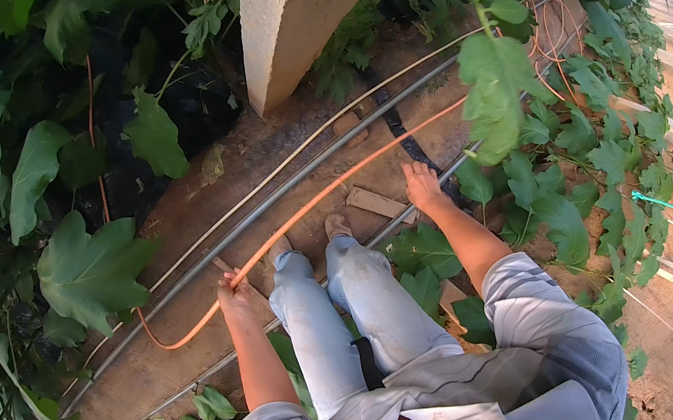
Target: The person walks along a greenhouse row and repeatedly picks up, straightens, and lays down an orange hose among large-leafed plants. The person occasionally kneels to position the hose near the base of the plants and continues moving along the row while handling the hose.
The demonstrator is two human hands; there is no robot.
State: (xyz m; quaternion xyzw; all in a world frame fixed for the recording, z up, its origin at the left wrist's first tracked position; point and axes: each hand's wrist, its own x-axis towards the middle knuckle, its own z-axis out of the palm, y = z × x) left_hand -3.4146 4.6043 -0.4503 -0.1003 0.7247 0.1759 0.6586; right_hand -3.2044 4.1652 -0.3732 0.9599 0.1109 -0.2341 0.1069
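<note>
My left hand grips a long orange hose in front of my left leg. From that hand the hose rises across the path to the upper right, where leaves hide it. On its other side it bends in a loop and runs up into the plants at the left. My right hand is stretched forward with its fingers spread and nothing visible in it. It is just above the near grey pipe, beside a black plastic tube; I cannot tell whether it touches either.
A concrete post stands ahead. A far grey pipe and a thin pale hose run along the dirt path. Orange hose coils lie at upper right. Leafy plants crowd both sides. A flat board lies near my feet.
</note>
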